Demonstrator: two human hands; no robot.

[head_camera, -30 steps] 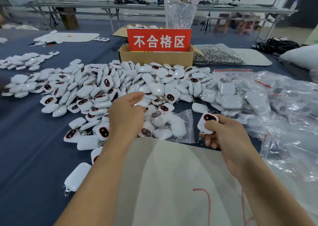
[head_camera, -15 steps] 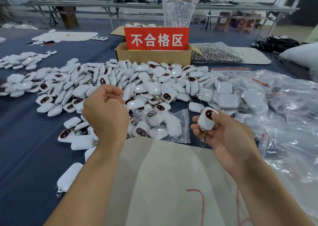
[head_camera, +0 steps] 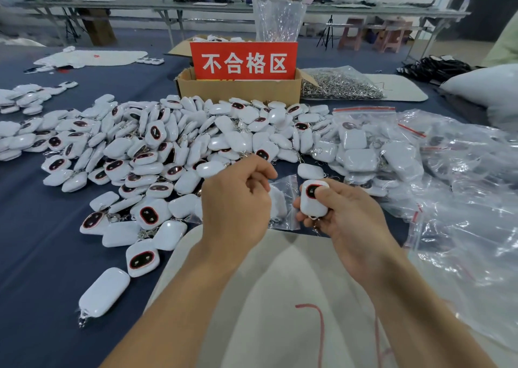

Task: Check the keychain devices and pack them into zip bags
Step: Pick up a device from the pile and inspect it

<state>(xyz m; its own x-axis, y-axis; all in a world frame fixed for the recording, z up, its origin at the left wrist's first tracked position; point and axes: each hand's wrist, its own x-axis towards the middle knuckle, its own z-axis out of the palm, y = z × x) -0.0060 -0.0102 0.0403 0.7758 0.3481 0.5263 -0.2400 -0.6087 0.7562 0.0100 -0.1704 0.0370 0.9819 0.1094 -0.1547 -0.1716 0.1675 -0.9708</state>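
My right hand (head_camera: 347,219) grips one white keychain device (head_camera: 312,203) upright, thumb lying over its dark, red-rimmed face; its metal ring hangs below the palm. My left hand (head_camera: 235,202) hovers just left of it with fingers curled, back toward me, so what is inside is hidden. Between the hands lies a small clear zip bag (head_camera: 283,199) with white devices inside. A big pile of loose devices (head_camera: 157,148) covers the blue table behind and to the left.
A cardboard box (head_camera: 238,90) with a red sign stands behind the pile. A bag of metal rings (head_camera: 339,85) sits to its right. Clear zip bags (head_camera: 437,177), some filled, heap up at right. A white mat (head_camera: 280,283) lies under my forearms.
My left hand drew back from the pile, curled, and swung right toward the right hand. My right hand turned its device upright and laid the thumb on its face.
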